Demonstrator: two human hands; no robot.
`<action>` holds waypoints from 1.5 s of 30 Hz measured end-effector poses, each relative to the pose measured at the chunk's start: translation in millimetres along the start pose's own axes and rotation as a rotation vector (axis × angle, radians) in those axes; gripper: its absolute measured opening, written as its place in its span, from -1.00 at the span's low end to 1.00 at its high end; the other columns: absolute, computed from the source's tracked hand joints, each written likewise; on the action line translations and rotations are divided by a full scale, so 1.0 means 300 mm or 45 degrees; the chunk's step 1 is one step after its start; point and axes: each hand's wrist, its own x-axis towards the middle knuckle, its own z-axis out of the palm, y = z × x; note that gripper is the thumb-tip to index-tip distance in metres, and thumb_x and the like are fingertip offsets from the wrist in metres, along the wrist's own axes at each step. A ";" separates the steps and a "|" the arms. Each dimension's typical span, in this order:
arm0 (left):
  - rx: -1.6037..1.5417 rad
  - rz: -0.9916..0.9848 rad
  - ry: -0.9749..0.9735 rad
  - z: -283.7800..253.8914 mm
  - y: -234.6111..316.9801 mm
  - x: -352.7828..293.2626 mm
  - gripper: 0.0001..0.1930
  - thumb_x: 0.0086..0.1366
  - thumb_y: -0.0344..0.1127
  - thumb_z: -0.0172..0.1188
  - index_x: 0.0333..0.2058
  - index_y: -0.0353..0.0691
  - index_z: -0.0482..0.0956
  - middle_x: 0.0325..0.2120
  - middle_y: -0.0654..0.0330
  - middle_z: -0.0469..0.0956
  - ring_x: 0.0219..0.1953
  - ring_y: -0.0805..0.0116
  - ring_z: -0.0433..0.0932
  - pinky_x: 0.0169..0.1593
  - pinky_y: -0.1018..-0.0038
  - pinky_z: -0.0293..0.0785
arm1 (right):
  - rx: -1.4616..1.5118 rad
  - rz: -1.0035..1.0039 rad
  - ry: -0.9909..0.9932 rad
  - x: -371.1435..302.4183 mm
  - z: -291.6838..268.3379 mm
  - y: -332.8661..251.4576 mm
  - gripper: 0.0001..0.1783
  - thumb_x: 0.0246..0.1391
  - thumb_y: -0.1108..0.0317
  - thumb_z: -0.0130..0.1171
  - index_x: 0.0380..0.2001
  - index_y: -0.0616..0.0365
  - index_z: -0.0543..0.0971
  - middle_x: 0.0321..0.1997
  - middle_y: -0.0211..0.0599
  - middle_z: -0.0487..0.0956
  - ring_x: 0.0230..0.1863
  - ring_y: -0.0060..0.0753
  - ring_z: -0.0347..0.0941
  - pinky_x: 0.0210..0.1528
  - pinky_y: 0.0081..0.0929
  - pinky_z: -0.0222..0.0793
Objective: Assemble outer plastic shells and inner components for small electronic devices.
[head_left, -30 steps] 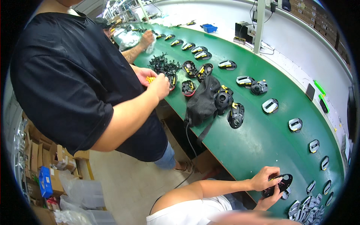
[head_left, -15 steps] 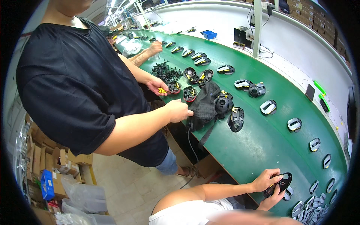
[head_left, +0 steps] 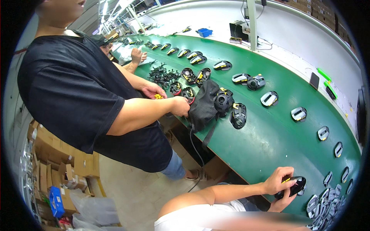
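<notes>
Near the lower right, over the green table (head_left: 246,154), I hold a black oval plastic shell (head_left: 298,184). My left hand (head_left: 280,180) grips it from the far side, fingers bent over its top. My right hand (head_left: 284,201) closes on its near edge from below; part of that hand hides behind the shell. A pale streak of yellow shows on the shell by my left fingers. Just beyond my hands lies a grey slotted oval part, mostly covered, and a heap of similar grey parts (head_left: 325,208) is to the right.
Grey-and-black oval parts (head_left: 299,114) line the table. A black mesh bag (head_left: 204,106) and black housings (head_left: 239,115) lie toward the left. Beside them a co-worker in black (head_left: 69,88) holds small yellow pieces (head_left: 158,96). Black clips (head_left: 163,76) are piled beyond.
The view has shifted slightly. The shell in my hands has tilted, its open inner face now less visible. The co-worker's nearer hand has moved from the mesh bag toward the red-rimmed housings.
</notes>
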 end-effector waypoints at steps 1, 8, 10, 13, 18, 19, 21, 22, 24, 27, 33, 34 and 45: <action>-0.062 -0.098 -0.062 0.000 -0.027 0.002 -0.65 0.13 -0.16 0.12 -0.59 -0.33 0.29 -0.65 0.20 0.24 -0.57 0.46 0.21 -0.52 0.46 0.15 | 0.024 -0.003 0.013 -0.010 -0.012 -0.008 -0.54 0.04 0.40 0.11 0.01 0.32 0.30 -0.10 -0.26 0.41 -0.12 -0.43 0.36 -0.06 -0.48 0.29; -0.014 -0.095 0.040 -0.031 -0.038 0.046 -0.78 0.16 -0.28 0.12 -0.46 -0.35 0.41 -0.59 0.17 0.38 -0.53 0.46 0.35 -0.45 0.47 0.31 | 0.001 0.004 0.149 0.031 0.081 -0.013 -0.72 0.01 0.41 0.07 -0.19 0.31 0.45 -0.25 -0.33 0.50 -0.30 -0.53 0.41 -0.26 -0.56 0.36; -0.147 -0.199 0.042 -0.043 -0.066 0.012 -0.70 0.22 -0.21 0.06 -0.27 -0.39 0.41 -0.54 0.20 0.40 -0.56 0.50 0.37 -0.49 0.53 0.33 | -0.089 -0.091 0.122 0.044 0.134 -0.025 -0.74 0.01 0.42 0.04 -0.19 0.27 0.42 -0.43 -0.44 0.41 -0.51 -0.65 0.30 -0.49 -0.66 0.26; -0.319 -0.255 -0.024 -0.014 -0.070 0.021 -0.48 0.33 0.09 -0.11 -0.20 -0.39 0.34 -0.56 0.25 0.39 -0.61 0.59 0.36 -0.55 0.65 0.27 | 0.109 -0.050 0.026 0.072 0.114 -0.045 -0.85 0.01 0.44 0.01 -0.31 0.22 0.37 -0.53 -0.49 0.37 -0.60 -0.73 0.23 -0.58 -0.71 0.14; -0.209 -0.232 -0.035 0.038 -0.044 0.032 -0.47 0.35 0.11 -0.21 -0.29 -0.36 0.38 -0.62 0.28 0.40 -0.65 0.61 0.35 -0.58 0.67 0.26 | -0.041 -0.111 0.055 0.056 0.065 -0.079 -0.90 0.00 0.45 0.03 -0.41 0.19 0.33 -0.59 -0.51 0.35 -0.63 -0.77 0.22 -0.61 -0.73 0.12; -0.200 -0.221 -0.024 0.038 -0.040 0.034 -0.48 0.36 0.09 -0.21 -0.31 -0.36 0.39 -0.63 0.28 0.40 -0.66 0.61 0.35 -0.58 0.67 0.25 | -0.042 -0.096 0.066 0.053 0.067 -0.081 -0.90 0.00 0.45 0.03 -0.41 0.19 0.33 -0.59 -0.51 0.35 -0.63 -0.77 0.22 -0.61 -0.73 0.12; -0.187 -0.219 -0.009 0.034 -0.041 0.031 -0.50 0.36 0.07 -0.21 -0.33 -0.35 0.40 -0.64 0.29 0.40 -0.66 0.61 0.34 -0.58 0.67 0.24 | -0.097 -0.127 0.049 0.053 0.071 -0.081 -0.88 -0.01 0.45 0.04 -0.41 0.21 0.33 -0.61 -0.51 0.35 -0.64 -0.78 0.21 -0.62 -0.73 0.12; -0.152 -0.190 0.011 0.032 -0.043 0.029 -0.52 0.37 0.03 -0.20 -0.35 -0.35 0.40 -0.64 0.28 0.40 -0.66 0.61 0.34 -0.59 0.66 0.24 | -0.081 -0.121 0.049 0.051 0.071 -0.077 -0.88 -0.01 0.44 0.04 -0.42 0.21 0.33 -0.60 -0.49 0.36 -0.63 -0.77 0.22 -0.61 -0.72 0.12; -0.116 -0.168 0.031 0.032 -0.049 0.026 -0.54 0.37 0.00 -0.20 -0.37 -0.35 0.41 -0.65 0.28 0.40 -0.67 0.61 0.34 -0.59 0.65 0.23 | -0.071 -0.111 0.061 0.051 0.073 -0.073 -0.89 -0.02 0.44 0.04 -0.43 0.22 0.34 -0.60 -0.49 0.37 -0.63 -0.76 0.23 -0.60 -0.71 0.13; -0.127 -0.217 0.029 0.032 -0.057 0.022 -0.59 0.37 -0.07 -0.17 -0.40 -0.36 0.41 -0.65 0.27 0.39 -0.68 0.59 0.33 -0.59 0.63 0.23 | -0.081 -0.072 0.072 0.055 0.068 -0.071 -0.88 -0.03 0.43 0.05 -0.43 0.23 0.37 -0.59 -0.48 0.38 -0.62 -0.74 0.24 -0.59 -0.69 0.15; 0.056 -0.097 0.004 0.031 -0.065 0.016 -0.62 0.36 -0.12 -0.15 -0.39 -0.38 0.41 -0.65 0.23 0.37 -0.68 0.55 0.34 -0.59 0.59 0.23 | -0.070 -0.046 0.069 0.053 0.063 -0.066 -0.87 -0.03 0.41 0.08 -0.41 0.23 0.41 -0.58 -0.47 0.39 -0.61 -0.73 0.26 -0.58 -0.68 0.16; 0.050 -0.121 0.016 0.031 -0.054 0.014 -0.62 0.36 -0.11 -0.15 -0.39 -0.38 0.41 -0.65 0.23 0.38 -0.68 0.54 0.33 -0.59 0.59 0.23 | -0.074 -0.054 0.050 0.053 0.061 -0.061 -0.86 -0.03 0.41 0.08 -0.41 0.23 0.41 -0.58 -0.47 0.39 -0.61 -0.73 0.26 -0.58 -0.68 0.16; 0.021 -0.086 0.053 0.047 -0.041 -0.003 -0.60 0.35 -0.09 -0.14 -0.38 -0.39 0.41 -0.64 0.21 0.37 -0.67 0.54 0.34 -0.60 0.61 0.22 | -0.176 -0.069 0.037 0.032 0.042 -0.076 -0.85 -0.04 0.41 0.09 -0.41 0.25 0.39 -0.58 -0.47 0.39 -0.60 -0.72 0.25 -0.57 -0.66 0.18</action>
